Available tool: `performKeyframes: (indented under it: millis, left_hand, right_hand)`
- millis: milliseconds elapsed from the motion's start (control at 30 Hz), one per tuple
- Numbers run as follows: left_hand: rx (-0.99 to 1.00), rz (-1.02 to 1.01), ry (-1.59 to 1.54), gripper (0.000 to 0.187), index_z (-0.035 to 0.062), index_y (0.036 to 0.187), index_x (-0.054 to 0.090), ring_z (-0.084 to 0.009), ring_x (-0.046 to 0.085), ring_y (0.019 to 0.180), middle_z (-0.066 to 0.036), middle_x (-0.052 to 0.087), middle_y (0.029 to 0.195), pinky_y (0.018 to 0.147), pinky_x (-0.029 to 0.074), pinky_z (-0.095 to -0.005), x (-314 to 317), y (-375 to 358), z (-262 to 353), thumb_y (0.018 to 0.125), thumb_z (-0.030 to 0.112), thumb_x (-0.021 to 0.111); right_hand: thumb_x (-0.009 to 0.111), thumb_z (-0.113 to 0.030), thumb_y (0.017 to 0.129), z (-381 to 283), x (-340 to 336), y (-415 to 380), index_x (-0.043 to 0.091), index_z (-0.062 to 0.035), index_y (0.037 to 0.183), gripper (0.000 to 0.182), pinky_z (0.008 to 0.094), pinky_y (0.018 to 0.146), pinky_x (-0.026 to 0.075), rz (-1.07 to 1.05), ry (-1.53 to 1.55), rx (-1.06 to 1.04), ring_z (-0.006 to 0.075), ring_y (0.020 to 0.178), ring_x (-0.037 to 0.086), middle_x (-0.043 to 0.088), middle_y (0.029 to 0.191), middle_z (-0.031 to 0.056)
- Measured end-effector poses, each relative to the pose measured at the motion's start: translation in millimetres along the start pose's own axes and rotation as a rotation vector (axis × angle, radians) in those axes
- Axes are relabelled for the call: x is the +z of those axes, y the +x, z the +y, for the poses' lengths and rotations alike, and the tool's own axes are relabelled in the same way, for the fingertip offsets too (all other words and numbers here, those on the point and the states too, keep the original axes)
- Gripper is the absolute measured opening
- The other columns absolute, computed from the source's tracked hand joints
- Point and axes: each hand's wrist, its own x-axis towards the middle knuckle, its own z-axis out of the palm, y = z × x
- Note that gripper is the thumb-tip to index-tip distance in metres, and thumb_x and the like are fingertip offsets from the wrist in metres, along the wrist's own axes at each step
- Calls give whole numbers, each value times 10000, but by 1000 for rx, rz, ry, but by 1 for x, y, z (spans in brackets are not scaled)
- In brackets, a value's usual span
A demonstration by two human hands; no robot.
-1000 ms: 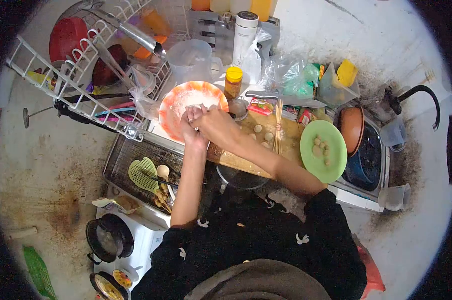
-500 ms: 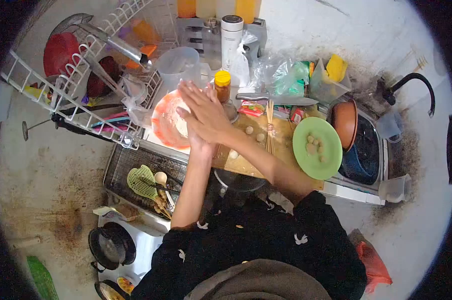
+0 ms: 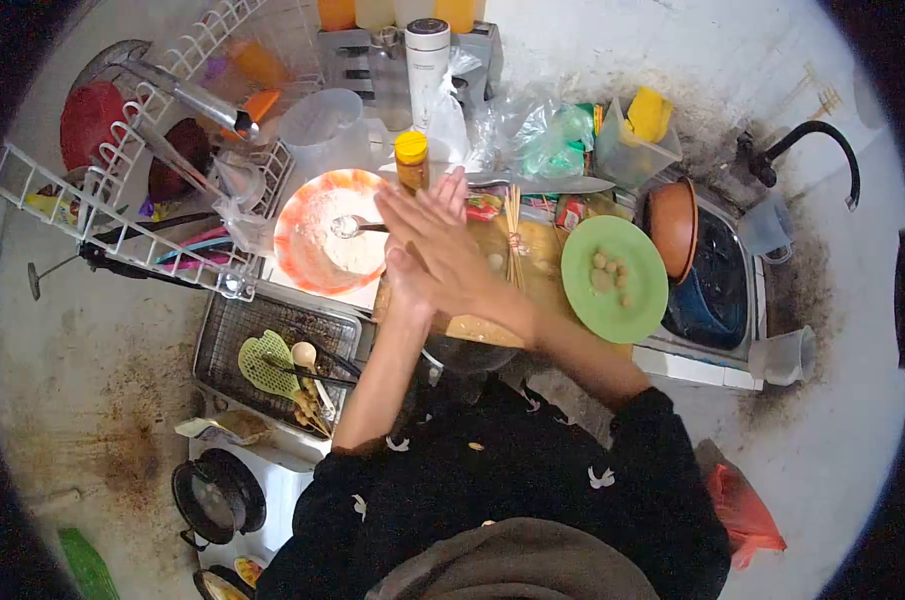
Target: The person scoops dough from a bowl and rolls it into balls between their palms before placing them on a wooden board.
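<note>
My left hand (image 3: 410,275) and my right hand (image 3: 437,240) are pressed palm to palm above the left end of the wooden board (image 3: 472,328), fingers stretched out. They close on something I cannot make out between the palms. Just left of them is a red-and-white bowl (image 3: 297,255) of white powder with a metal spoon (image 3: 347,227) in it. A bundle of thin sticks (image 3: 514,240) lies on the board, and a small pale ball (image 3: 495,262) shows beside it. The green plate (image 3: 612,315) to the right holds several small balls (image 3: 622,270).
A yellow-lidded jar (image 3: 411,160), a knife (image 3: 562,185) and a white flask (image 3: 427,75) are behind my hands. At the left are a dish rack (image 3: 122,215) and a wire tray with utensils (image 3: 222,330). A sink (image 3: 717,345) and a brown bowl (image 3: 672,230) are at right.
The view has shifted, so the surroundings appear further left. My hands have slid against each other and now sit right of the bowl, uncovering the spoon.
</note>
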Motion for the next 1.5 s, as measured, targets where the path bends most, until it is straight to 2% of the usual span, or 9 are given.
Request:
performKeyframes:
  millis: [433, 533, 600, 667, 733, 833, 1067, 1200, 1500]
  left_hand:
    - [-265, -202, -308, 581, 34, 1371, 169, -196, 144, 1345, -107, 155, 1448, 1087, 141, -312, 4, 9, -73, 923, 394, 251]
    - [-338, -208, -475, 601, 35, 1387, 122, -192, 107, 1355, -103, 97, 1467, 1092, 113, -305, 5, 13, -82, 921, 393, 250]
    - [-374, -212, -530, 608, 35, 1392, 106, -190, 94, 1359, -101, 78, 1473, 1094, 104, -303, 6, 19, -84, 920, 392, 249]
    - [-103, -212, 112, 602, 37, 1392, 115, -189, 108, 1356, -105, 105, 1468, 1091, 114, -306, 4, 26, -75, 928, 403, 228]
    - [-144, -359, -270, 599, 24, 1375, 158, -190, 147, 1346, -113, 154, 1454, 1085, 142, -313, 6, 27, -78, 931, 419, 230]
    - [-107, -285, -236, 590, 27, 1376, 159, -190, 150, 1345, -110, 157, 1453, 1084, 144, -312, 12, 35, -106, 933, 410, 230]
    - [-42, -107, -137, 568, 36, 1377, 161, -190, 156, 1342, -103, 166, 1451, 1084, 147, -311, -5, 49, -95, 938, 389, 230]
    - [5, -6, -82, 556, 41, 1378, 163, -190, 160, 1341, -99, 171, 1450, 1084, 149, -310, -3, 31, -120, 940, 377, 229]
    - [130, 240, 68, 530, 51, 1380, 166, -190, 169, 1338, -90, 182, 1447, 1083, 153, -308, -19, 32, -120, 947, 349, 229]
  right_hand:
    - [352, -472, 864, 20, -47, -34, 348, 51, 1290, 675, 426, 1060, 185, -34, -380, 126, 306, 1261, 327, 358, 1342, 208]
    - [357, -483, 861, 7, -44, -30, 335, 52, 1296, 690, 434, 1056, 189, 31, -88, 339, 307, 1265, 322, 362, 1339, 209]
    - [343, -477, 877, 4, -42, -34, 324, 53, 1301, 679, 437, 1058, 190, 13, -103, 289, 305, 1272, 311, 345, 1350, 209]
    - [345, -471, 878, 4, -47, -43, 329, 54, 1298, 673, 434, 1059, 189, 33, -87, 119, 309, 1276, 303, 323, 1362, 210]
    - [361, -464, 869, 26, -58, -43, 329, 57, 1298, 676, 430, 1061, 179, -20, -163, 84, 325, 1275, 299, 308, 1371, 213]
    - [350, -457, 871, 34, -61, -38, 334, 21, 1312, 650, 417, 1071, 163, 88, -265, 425, 326, 1294, 262, 298, 1380, 200]
    - [333, -460, 879, 37, -68, -61, 295, 4, 1335, 652, 433, 1080, 130, -14, -107, 119, 301, 1313, 227, 290, 1386, 195]
    - [351, -376, 885, 62, -37, -53, 260, -2, 1354, 606, 431, 1085, 109, -29, -106, 505, 297, 1319, 215, 255, 1396, 213]
    - [260, -342, 919, 77, -33, -49, 261, 14, 1350, 559, 386, 1096, 71, 60, -62, 378, 294, 1337, 153, 224, 1416, 189]
